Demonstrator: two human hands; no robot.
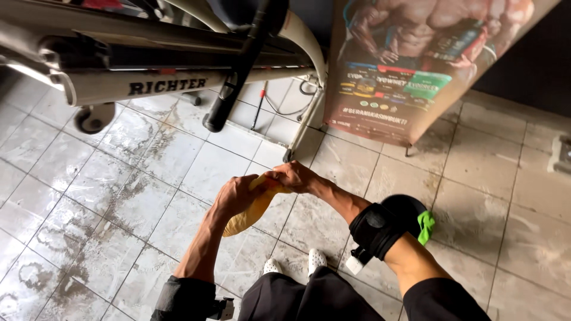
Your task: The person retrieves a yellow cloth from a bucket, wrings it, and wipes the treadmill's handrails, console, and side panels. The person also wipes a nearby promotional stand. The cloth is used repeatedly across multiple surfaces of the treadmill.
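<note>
A: Setting reads as a gym or fitness room.

B: Evidence?

A: Above and ahead of the hands stands a large exercise machine (160, 65) with a cream frame, a small wheel (94, 117) at its base and a black padded handle (238, 65) hanging down. Ahead and to the right of the hands leans a standing banner (410, 65) showing a muscular torso and supplement tubs.

B: Floor?

A: Pale grey tiles (119, 196) under and around the hands, streaked with dried water marks and grime. A power cable (285, 107) trails on the tiles behind the machine frame.

B: Indoors?

A: Appears so; a dark wall (529, 65) sits far right of the hands.
</note>
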